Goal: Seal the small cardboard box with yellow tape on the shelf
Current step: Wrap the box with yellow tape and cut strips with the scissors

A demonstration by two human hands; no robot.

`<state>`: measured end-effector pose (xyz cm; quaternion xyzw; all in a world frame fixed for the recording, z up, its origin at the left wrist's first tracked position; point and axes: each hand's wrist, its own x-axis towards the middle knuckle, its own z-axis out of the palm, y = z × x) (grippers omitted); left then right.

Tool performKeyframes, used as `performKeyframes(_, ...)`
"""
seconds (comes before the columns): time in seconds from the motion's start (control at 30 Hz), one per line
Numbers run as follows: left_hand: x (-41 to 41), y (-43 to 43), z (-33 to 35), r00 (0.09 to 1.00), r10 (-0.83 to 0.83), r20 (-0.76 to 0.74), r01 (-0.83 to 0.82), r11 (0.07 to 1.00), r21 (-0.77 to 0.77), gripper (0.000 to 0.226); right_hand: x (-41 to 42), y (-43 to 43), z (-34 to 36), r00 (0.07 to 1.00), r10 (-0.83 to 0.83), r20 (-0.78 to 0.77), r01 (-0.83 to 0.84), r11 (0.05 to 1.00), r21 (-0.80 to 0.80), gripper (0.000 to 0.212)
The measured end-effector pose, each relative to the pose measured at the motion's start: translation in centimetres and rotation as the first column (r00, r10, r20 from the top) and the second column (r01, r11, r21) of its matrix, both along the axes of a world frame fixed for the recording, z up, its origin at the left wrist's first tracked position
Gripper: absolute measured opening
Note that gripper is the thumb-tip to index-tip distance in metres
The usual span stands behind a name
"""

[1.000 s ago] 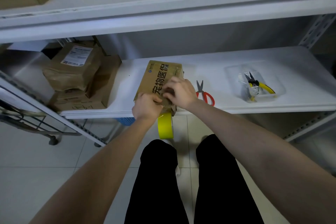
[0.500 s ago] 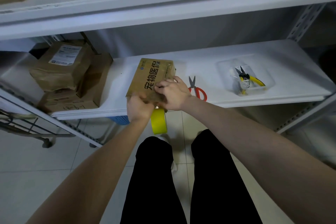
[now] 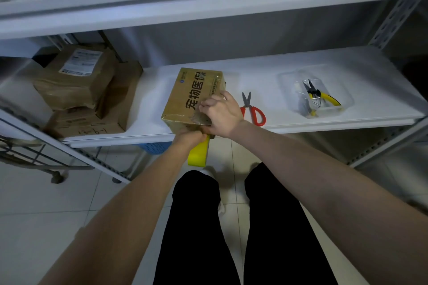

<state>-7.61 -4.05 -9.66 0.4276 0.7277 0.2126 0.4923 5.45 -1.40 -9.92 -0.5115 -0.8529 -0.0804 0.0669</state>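
Observation:
The small cardboard box (image 3: 192, 97), brown with black printed characters, lies on the white shelf (image 3: 301, 71) with its near edge at the shelf's front lip. My right hand (image 3: 222, 113) sits on the box's near right corner, fingers curled on the top and thumb at the front edge. My left hand (image 3: 188, 137) is just below the box's front face and grips the yellow tape roll (image 3: 198, 156), which hangs under the shelf edge. Any tape strip running between roll and box is hidden by my hands.
Red-handled scissors (image 3: 252, 111) lie just right of the box. Further right stands a clear plastic tray (image 3: 342, 97) holding yellow-handled pliers (image 3: 322, 97). Stacked brown parcels (image 3: 76, 81) fill the shelf's left end. Another shelf board (image 3: 208, 7) hangs overhead. A blue basket (image 3: 155, 147) shows below.
Both hands stay at the box's near edge. My left hand with the roll has dropped slightly under the shelf lip, and my right hand has shifted a little along the box's corner.

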Motion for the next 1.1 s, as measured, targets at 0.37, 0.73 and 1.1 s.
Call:
performKeyframes(0.37,0.5,-0.2,-0.4,0.979,-0.122,-0.166,0.121,0.993,-0.018,0.041,0.2,-0.6,0.0,1.000,-0.004,0.015,0.003,1.000,0.009,0.058)
performKeyframes(0.73,-0.2,0.2,-1.5,0.997,-0.073,0.018,0.073,0.997,-0.021,0.028,0.5,-0.2,-2.2,0.978,0.133,-0.161,-0.077,0.947,0.311,0.016)
performKeyframes(1.1,0.4,0.7,-2.1,1.000,0.005,-0.025,-0.005,1.000,-0.025,0.032,6.1,0.6,-3.9,0.630,-0.772,-0.085,0.650,0.583,-0.487,0.045)
